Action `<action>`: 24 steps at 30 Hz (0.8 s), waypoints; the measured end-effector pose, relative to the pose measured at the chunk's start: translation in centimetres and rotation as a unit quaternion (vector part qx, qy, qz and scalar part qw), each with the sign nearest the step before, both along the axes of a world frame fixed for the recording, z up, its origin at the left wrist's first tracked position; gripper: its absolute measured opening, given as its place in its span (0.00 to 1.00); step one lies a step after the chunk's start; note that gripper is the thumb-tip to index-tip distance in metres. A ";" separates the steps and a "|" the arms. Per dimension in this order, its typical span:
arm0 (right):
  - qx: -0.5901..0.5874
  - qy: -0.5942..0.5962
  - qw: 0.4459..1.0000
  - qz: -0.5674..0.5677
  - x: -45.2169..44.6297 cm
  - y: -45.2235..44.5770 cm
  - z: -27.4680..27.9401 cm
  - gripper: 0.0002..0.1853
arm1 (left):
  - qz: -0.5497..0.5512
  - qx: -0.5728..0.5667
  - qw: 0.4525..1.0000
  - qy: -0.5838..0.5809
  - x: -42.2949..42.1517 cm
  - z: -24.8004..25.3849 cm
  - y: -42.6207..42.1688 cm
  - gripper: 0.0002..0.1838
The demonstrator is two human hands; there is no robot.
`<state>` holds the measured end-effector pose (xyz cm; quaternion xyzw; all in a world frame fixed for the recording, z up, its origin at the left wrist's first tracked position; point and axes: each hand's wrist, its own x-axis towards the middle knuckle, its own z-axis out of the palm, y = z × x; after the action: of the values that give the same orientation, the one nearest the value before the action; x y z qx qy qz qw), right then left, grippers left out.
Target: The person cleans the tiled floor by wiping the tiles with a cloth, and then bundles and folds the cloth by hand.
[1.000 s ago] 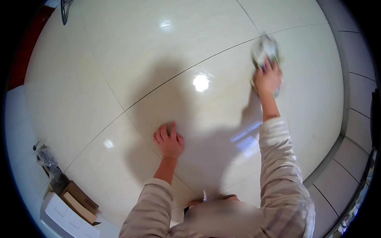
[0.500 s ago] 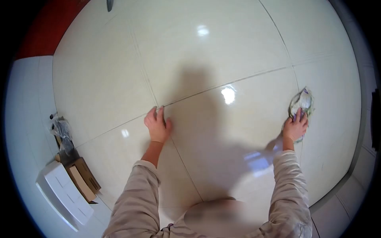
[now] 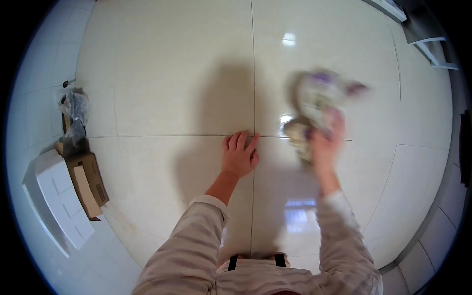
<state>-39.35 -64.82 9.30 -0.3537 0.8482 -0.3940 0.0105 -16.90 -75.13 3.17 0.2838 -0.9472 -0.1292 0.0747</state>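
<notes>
A pale cloth (image 3: 314, 98) with purple and green patches is in my right hand (image 3: 325, 150), to the right of the tile seams. Motion smears both the cloth and the fingers around it. The cloth hangs in loose folds, and a dark shadow lies beside it on the floor. My left hand (image 3: 239, 156) rests on the glossy cream tile floor (image 3: 172, 88), where two seams cross. Its fingers are slightly apart and nothing is in them.
Along the left wall stand a white plastic piece (image 3: 61, 196), a brown cardboard box (image 3: 93, 179) and a crumpled clear plastic bag (image 3: 75, 110). A white-framed object (image 3: 435, 54) is at the upper right. Grey tiles (image 3: 418, 265) border the floor at right.
My right hand has swung the cloth leftward from the far right. The view has turned and shifted, and my left hand still touches the floor near the seam crossing.
</notes>
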 end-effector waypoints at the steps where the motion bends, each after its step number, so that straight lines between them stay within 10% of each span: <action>1: -0.029 0.006 0.993 0.112 2.0 -5.4 -0.5 0.31 | -0.001 -0.005 1.000 -0.004 -0.1 0.1 -0.1 0.26; 4: 0.094 -0.013 0.948 0.303 10.6 -18.6 -2.6 0.18 | 0.041 0.111 0.988 -0.098 -1.4 -0.4 0.3 0.26; 5: 0.174 0.164 0.914 0.328 14.6 -20.3 -4.2 0.17 | 0.052 0.150 0.979 -0.129 -2.0 -0.7 0.3 0.27; 8: 0.103 0.239 0.872 0.415 18.8 -24.4 -6.5 0.19 | 0.075 0.059 0.990 0.099 -0.5 -2.9 0.8 0.29; 11: 0.147 0.252 0.889 0.353 14.8 -27.8 -5.5 0.18 | 0.239 0.584 0.739 0.236 2.1 -4.9 1.4 0.30; 13: 0.183 0.169 0.923 0.292 9.6 -30.3 -5.3 0.19 | 0.113 0.351 0.928 0.047 3.9 -5.8 0.9 0.30; 15: 0.207 0.186 0.941 0.194 3.0 -30.7 -6.0 0.21 | -0.005 0.031 0.999 -0.024 1.0 -2.4 0.0 0.32; 24: 0.329 0.176 0.916 -0.146 -23.6 -10.0 -5.3 0.26 | -0.021 -0.023 0.998 -0.046 0.0 -1.3 -0.2 0.29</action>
<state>-62.99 -74.79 4.01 -0.2659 0.9604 -0.0211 -0.0804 -16.93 -75.36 1.88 0.2676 -0.9581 -0.0956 0.0349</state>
